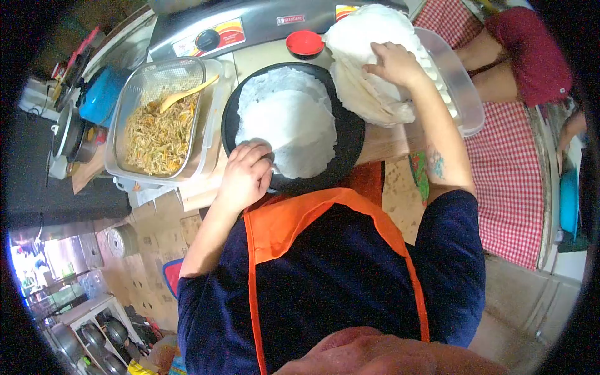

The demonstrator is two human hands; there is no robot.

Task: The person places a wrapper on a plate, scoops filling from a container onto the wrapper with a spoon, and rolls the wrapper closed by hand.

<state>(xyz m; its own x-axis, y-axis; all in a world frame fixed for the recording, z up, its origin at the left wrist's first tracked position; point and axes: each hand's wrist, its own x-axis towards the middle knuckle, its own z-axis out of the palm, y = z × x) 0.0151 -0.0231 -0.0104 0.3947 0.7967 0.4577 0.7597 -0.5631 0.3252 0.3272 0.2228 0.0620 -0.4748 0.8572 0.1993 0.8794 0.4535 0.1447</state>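
Thin white overlapping sheets point(287, 125) lie on the round black plate point(347, 140). Left hand point(247, 172): fingertips obscured, grip cannot be determined. Right hand point(395, 64): grip unclenched, upon the piled white sheets point(356, 37), underside hidden.

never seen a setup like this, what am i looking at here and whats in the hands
There is no machine here: these are a person's bare hands. The single picture comes from a camera worn on their head, looking down past the orange apron.

In front is a dark round pan bearing thin white wrappers. The left hand is at their near edge; whether it grips them is unclear. The right hand lies on a wrapper stack.

To the left, a clear plastic container holds shredded filling and a yellow spoon. A small red bowl sits beyond the pan.
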